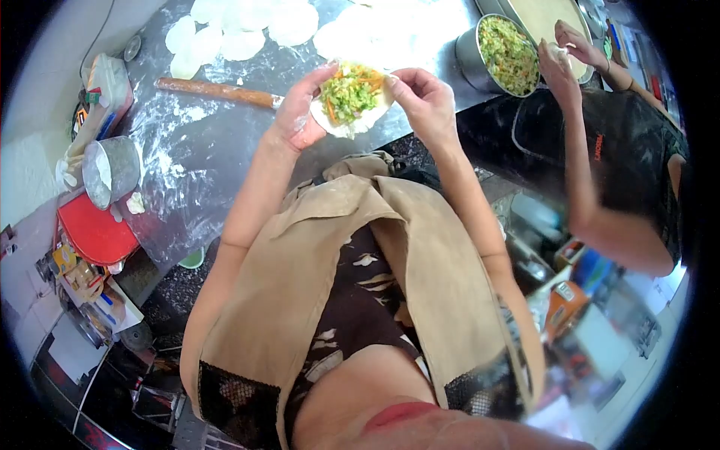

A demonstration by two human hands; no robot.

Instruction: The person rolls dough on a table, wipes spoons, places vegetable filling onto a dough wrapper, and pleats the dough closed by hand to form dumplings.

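Widest of all was the grey metal table, dusted with flour, its near edge running across in front of us. Beyond its right side stood a co-worker in dark clothing, whose hands held something small and pale, apart from our own. Thin, white, flat dough rounds lay spread along the far edge, some of them touching. By the right part of the near edge sat the round, silvery metal basin, heaped with chopped green and orange vegetables. The slim, brown wooden rolling pin lay left of centre, touched by neither hand, and a cylindrical metal container sat near the left edge.

Our left hand held the left side of a soft, white dough disc, cupping it from the side and below; our right hand had its right edge pinched between thumb and fingers. The disc was raised over the near edge of the table, with the loose green and orange filling exposed on it.

We judged the step in hand to be steadying the filled disc, with closing not yet done. The next move called for even support beneath, a clean rim and light fingertips, lest the dough tear or shreds spill.
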